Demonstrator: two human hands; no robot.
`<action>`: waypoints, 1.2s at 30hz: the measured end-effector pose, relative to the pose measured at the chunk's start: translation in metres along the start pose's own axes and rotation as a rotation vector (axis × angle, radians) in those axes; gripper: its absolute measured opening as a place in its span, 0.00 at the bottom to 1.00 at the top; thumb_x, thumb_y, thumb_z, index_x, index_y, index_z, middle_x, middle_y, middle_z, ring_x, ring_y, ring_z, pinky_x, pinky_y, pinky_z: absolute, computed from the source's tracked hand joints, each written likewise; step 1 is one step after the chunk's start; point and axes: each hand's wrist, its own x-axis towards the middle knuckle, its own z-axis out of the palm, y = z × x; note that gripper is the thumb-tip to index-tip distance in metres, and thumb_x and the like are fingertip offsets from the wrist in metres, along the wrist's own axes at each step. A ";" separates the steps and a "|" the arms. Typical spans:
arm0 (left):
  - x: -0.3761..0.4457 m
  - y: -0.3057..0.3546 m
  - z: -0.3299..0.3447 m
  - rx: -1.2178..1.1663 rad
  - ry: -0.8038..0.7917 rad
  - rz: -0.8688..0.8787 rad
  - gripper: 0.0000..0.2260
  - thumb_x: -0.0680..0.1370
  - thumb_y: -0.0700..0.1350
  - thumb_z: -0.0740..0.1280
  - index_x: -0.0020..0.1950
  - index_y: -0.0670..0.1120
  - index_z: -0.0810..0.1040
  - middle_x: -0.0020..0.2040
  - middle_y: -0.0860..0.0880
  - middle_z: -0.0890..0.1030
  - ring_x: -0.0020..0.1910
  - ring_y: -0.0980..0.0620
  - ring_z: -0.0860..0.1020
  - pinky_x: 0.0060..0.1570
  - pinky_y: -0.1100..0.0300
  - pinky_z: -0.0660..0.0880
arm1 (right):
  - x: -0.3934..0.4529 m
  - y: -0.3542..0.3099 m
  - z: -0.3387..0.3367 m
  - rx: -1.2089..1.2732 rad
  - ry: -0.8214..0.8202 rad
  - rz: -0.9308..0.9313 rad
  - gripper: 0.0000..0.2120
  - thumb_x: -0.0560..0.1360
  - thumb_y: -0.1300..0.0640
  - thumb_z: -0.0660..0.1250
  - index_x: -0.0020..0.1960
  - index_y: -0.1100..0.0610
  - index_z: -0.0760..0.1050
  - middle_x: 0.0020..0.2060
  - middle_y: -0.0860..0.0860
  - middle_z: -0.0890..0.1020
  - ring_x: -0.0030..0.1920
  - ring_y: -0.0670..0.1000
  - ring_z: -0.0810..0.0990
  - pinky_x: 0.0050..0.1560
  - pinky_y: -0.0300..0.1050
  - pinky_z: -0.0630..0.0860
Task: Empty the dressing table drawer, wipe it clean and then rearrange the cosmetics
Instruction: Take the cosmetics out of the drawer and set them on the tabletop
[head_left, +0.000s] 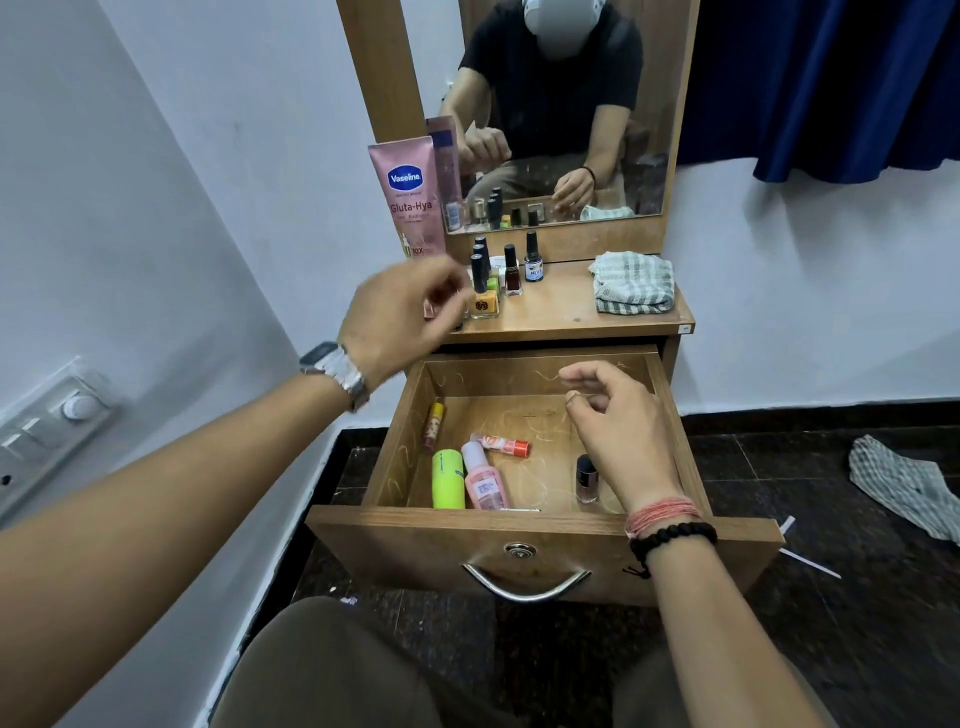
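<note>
The pink tube (410, 200) on the tabletop (561, 312) reads "Vaseline" and "Gluta-Hya"; other labels are too small to read.

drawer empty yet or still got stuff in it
Not empty. The open drawer still holds a green bottle, pink bottle, two small tubes and a dark nail polish.

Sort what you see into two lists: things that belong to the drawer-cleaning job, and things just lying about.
Job: open wooden drawer; lime-green tube; pink pump bottle; dark nail-polish bottle; folded striped cloth; pink Vaseline tube.

Lying about: crumpled checked cloth on floor; blue curtain; wall switch panel.
</note>
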 end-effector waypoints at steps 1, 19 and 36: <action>-0.013 0.004 0.001 -0.006 -0.102 0.068 0.11 0.78 0.54 0.60 0.46 0.50 0.77 0.38 0.56 0.79 0.35 0.58 0.74 0.35 0.67 0.69 | 0.000 0.000 0.000 0.005 -0.003 0.000 0.11 0.75 0.60 0.66 0.53 0.47 0.79 0.47 0.39 0.82 0.47 0.37 0.79 0.46 0.31 0.74; -0.050 -0.008 0.082 0.634 -1.143 0.085 0.13 0.78 0.46 0.63 0.62 0.48 0.74 0.63 0.48 0.76 0.66 0.46 0.70 0.70 0.47 0.57 | 0.001 0.007 0.003 -0.047 -0.070 0.001 0.12 0.74 0.60 0.67 0.53 0.46 0.79 0.46 0.39 0.81 0.46 0.36 0.78 0.43 0.30 0.71; -0.047 -0.016 0.087 0.664 -1.113 0.045 0.22 0.75 0.52 0.67 0.68 0.49 0.71 0.66 0.48 0.74 0.68 0.47 0.67 0.68 0.46 0.56 | 0.001 0.006 0.004 -0.040 -0.092 0.014 0.12 0.74 0.60 0.66 0.53 0.45 0.78 0.48 0.39 0.81 0.46 0.36 0.77 0.42 0.31 0.71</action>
